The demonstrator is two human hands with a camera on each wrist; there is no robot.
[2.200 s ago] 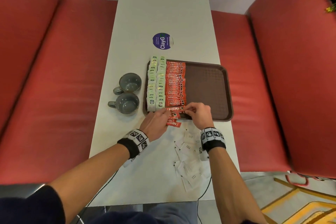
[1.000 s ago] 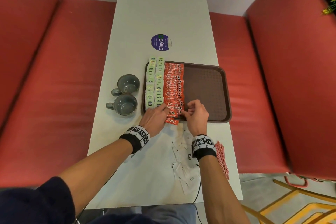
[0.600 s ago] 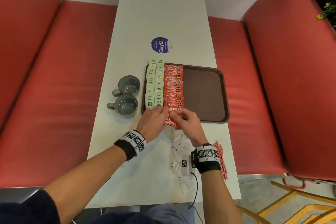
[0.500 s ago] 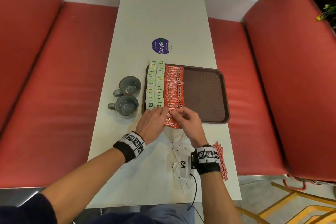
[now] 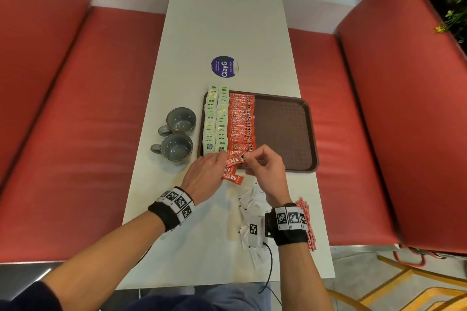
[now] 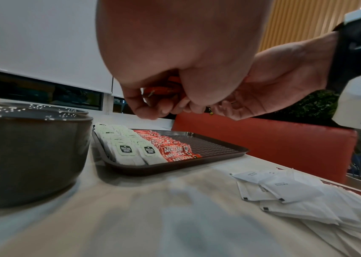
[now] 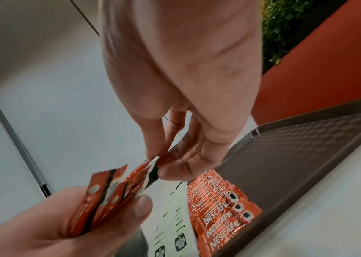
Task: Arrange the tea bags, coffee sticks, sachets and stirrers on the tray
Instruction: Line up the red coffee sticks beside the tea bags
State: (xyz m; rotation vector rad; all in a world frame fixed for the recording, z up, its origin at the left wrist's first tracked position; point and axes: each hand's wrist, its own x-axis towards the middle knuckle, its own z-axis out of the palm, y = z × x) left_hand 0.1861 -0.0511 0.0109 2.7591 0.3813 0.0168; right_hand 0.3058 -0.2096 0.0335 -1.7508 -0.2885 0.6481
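Left hand (image 5: 205,177) grips a fan of red coffee sticks (image 7: 109,193) above the near tray (image 5: 283,134) edge; right hand (image 5: 265,166) pinches one stick's end. On the tray I see two pale-green tea bags (image 5: 216,121) columns at left, then a red stick column (image 5: 241,121); the brown right half lies bare. White sachets (image 5: 252,203) and striped stirrers (image 5: 307,219) lie on the table near me.

Head: you look steeply down from above the table's (image 5: 227,20) near end.
Left wrist: low over the tabletop — facing the tray (image 6: 175,169).
Right wrist: close behind the fingers (image 7: 153,139).
Shared: all three show the tray.
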